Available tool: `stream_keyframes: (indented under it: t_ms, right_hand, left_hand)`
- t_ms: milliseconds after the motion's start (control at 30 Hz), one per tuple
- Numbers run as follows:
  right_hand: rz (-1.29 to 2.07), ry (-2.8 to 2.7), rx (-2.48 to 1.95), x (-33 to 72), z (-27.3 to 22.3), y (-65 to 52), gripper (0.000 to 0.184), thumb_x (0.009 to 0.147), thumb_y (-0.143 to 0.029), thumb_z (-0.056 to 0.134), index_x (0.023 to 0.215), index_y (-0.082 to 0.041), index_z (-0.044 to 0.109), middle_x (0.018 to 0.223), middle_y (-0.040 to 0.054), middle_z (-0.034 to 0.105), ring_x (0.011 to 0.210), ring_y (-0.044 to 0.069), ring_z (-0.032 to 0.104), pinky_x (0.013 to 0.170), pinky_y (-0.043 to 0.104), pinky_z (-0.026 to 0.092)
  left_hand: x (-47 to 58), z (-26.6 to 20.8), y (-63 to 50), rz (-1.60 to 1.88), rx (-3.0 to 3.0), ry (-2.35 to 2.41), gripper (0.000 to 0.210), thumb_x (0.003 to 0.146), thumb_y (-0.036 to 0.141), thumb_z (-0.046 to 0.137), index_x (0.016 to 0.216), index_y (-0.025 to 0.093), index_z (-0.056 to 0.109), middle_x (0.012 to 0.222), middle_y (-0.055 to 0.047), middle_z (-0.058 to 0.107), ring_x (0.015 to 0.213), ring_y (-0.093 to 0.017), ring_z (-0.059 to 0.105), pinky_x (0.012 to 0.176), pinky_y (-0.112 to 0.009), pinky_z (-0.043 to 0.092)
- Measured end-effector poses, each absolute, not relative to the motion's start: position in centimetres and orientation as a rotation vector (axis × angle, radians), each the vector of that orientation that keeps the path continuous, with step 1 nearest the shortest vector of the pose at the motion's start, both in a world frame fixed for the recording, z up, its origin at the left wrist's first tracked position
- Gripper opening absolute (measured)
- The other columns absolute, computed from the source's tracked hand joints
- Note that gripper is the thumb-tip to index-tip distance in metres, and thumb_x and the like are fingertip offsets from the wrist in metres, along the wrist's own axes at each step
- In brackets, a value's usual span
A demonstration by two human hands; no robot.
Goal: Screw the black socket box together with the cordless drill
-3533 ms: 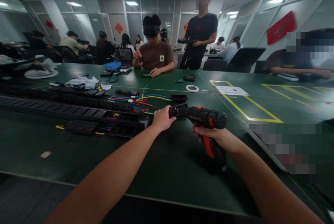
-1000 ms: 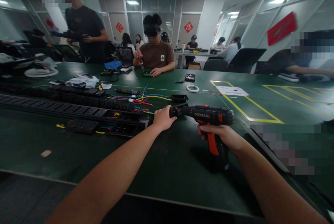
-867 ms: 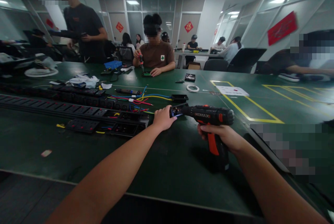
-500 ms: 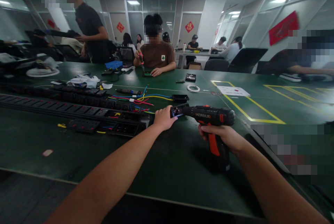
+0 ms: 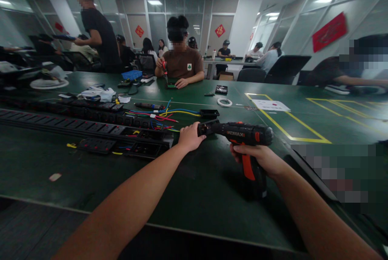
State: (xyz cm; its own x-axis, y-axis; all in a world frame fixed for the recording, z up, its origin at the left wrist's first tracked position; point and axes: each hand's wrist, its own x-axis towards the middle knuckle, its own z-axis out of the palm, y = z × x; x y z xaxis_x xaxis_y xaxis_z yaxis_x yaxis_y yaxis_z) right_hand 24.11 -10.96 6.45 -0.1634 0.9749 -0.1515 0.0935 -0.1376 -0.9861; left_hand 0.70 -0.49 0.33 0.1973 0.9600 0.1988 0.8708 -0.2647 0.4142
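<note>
My right hand (image 5: 260, 156) is wrapped round the grip of a black and orange cordless drill (image 5: 247, 134), whose nose points left. My left hand (image 5: 191, 137) grips a small black plastic housing (image 5: 209, 126) by its left side, on the green table. The drill's tip reaches into or against this housing; the exact contact point is too dark to make out. Just behind lies another open black housing (image 5: 209, 113) with blue, yellow and red wires (image 5: 169, 111) running left from it. To the left of my left hand stretches a long black power strip (image 5: 91, 124).
A loose black socket panel (image 5: 96, 145) lies before the strip. Farther back are a screwdriver-like tool (image 5: 149, 106), a white ring (image 5: 224, 102) and a paper sheet (image 5: 270, 105). Across the table a person (image 5: 182, 64) works with a red-handled tool.
The lighter, bluish glint in the housing at my left hand has gone dark. My hands and the drill stay nearly in place. A standing person at the back left has shifted left.
</note>
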Motion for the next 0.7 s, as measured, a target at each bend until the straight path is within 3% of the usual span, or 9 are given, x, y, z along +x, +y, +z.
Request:
stream_keyframes:
  t_ms: [700]
  right_hand:
    - [1.471,-1.334,-1.293,24.23,6.42,-11.02,0.040,0.065,-0.047,0.093,0.089,-0.017,0.081,0.082,0.0063,0.074,0.071,0.021,0.066,0.066,0.035,0.053]
  left_hand:
    - [0.69,0.57,-0.72,0.631,2.243,1.751,0.057,0.092,0.046,0.070,0.141,0.025,0.052,0.135,-0.010,0.070,0.124,-0.032,0.064,0.107,-0.045,0.044]
